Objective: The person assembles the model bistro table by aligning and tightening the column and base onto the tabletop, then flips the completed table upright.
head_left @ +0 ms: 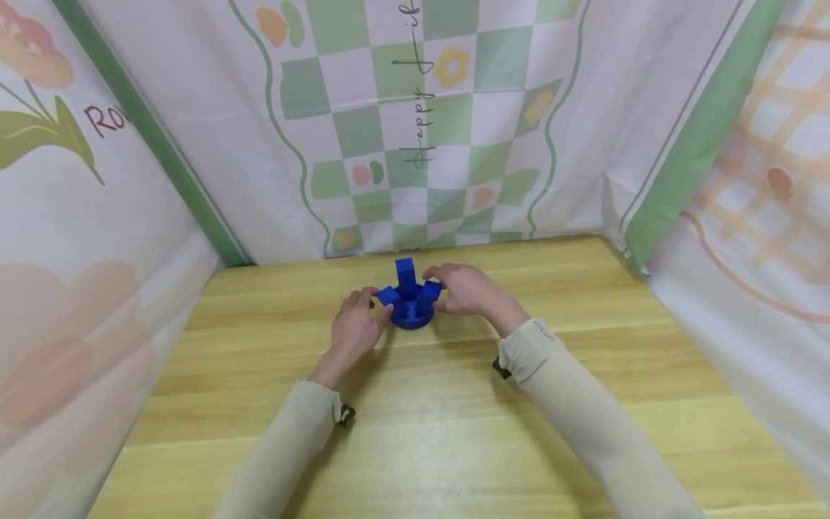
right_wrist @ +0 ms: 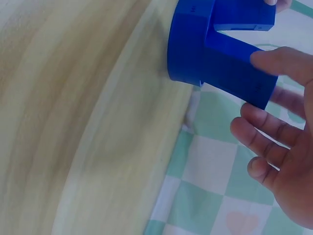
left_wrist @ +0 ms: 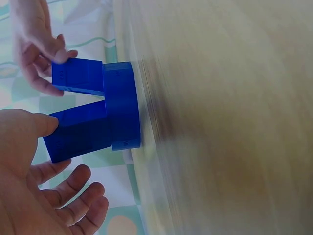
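Note:
A round blue base (head_left: 412, 323) stands on the wooden table, with three blue rectangular blocks rising from it. My left hand (head_left: 355, 324) pinches the left block (head_left: 387, 295) near its top, between thumb and fingers; its other fingers are loosely bent. On the opposite side, my right hand (head_left: 470, 290) grips the upper end of the right block (head_left: 431, 290). Both held blocks lean outward, their lower ends at the base (left_wrist: 122, 107). The back block (head_left: 405, 275) stands upright and untouched. In the right wrist view, thumb and fingers pinch the right block (right_wrist: 239, 73).
The wooden table (head_left: 415, 447) reaches toward me under both forearms. Behind its far edge hangs a green-and-white checked curtain (head_left: 447, 144). Printed cloth walls (head_left: 78, 238) close in the left and right sides. Small dark devices (head_left: 346, 415) sit at both wrists.

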The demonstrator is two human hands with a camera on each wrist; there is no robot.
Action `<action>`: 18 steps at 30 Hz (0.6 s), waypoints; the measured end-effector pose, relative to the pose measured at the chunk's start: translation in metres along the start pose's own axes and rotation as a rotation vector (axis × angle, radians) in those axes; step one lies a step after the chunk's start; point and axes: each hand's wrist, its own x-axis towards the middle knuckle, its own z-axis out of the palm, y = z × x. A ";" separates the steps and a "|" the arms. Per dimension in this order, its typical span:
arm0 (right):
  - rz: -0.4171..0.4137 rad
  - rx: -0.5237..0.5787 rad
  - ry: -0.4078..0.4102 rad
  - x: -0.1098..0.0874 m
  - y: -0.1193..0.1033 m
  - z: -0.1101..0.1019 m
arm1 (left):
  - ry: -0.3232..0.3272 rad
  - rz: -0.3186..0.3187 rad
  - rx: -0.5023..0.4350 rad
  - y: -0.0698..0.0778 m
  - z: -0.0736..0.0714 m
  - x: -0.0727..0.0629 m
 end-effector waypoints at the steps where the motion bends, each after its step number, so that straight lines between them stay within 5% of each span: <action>1: -0.017 -0.004 -0.001 -0.001 0.000 0.000 | 0.000 -0.001 0.001 0.000 0.000 0.000; 18: -0.090 -0.056 0.021 0.004 0.003 -0.002 | 0.008 0.011 0.008 -0.002 0.002 0.001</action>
